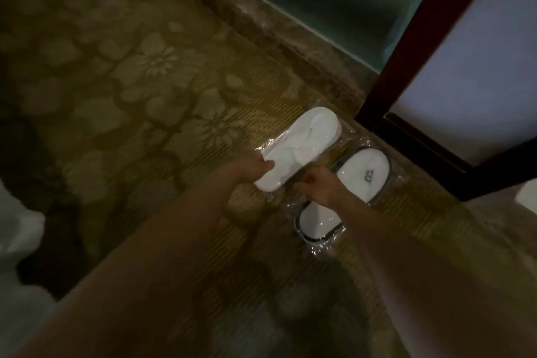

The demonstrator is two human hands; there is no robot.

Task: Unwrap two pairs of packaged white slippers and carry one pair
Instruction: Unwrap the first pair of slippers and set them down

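Two clear-wrapped pairs of white slippers lie on the patterned carpet. The first pair is in the middle of the view, lifted at its near end. My left hand grips that near end through the plastic. My right hand pinches the wrap beside it, fingers closed. The second pair, with a dark rim and a small logo, lies flat to the right, and my right wrist hides its middle part.
A dark wooden door frame with a pale panel stands right behind the slippers. A stone threshold and a green glass wall run along the back. Something white sits at the left edge. The carpet spreads to the left.
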